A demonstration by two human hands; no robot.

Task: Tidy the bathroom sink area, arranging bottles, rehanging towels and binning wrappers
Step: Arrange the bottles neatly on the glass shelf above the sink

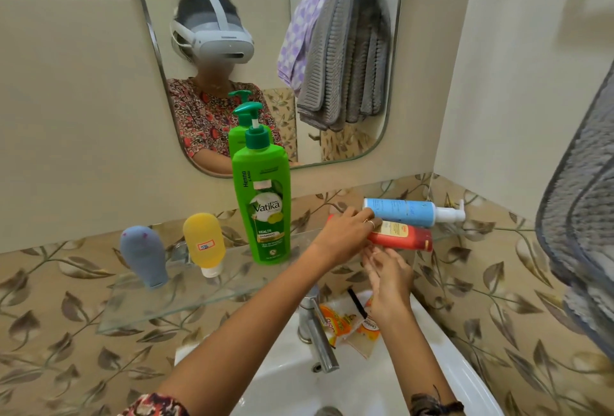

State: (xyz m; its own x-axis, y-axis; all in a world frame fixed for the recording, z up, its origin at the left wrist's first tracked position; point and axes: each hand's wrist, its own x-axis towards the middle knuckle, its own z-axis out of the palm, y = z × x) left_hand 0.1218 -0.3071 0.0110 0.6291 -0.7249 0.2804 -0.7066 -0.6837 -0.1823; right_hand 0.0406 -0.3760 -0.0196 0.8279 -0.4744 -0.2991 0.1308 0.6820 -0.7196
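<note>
Presently arranging bottles: left hand (345,232) grips the fallen red bottle (400,236); right hand (387,277) spread beneath; next, stand it upright.

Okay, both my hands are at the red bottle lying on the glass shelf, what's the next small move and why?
Probably tip the red bottle upright. It lies on its side on the glass shelf, as does the blue bottle behind it, while the green shampoo bottle stands. Your left hand grips it from above and your right hand is just below.

The glass shelf (139,311) holds three upright bottles: grey (143,256), yellow (204,243), green (262,202). Red (403,236) and blue (400,212) bottles lie flat
</note>
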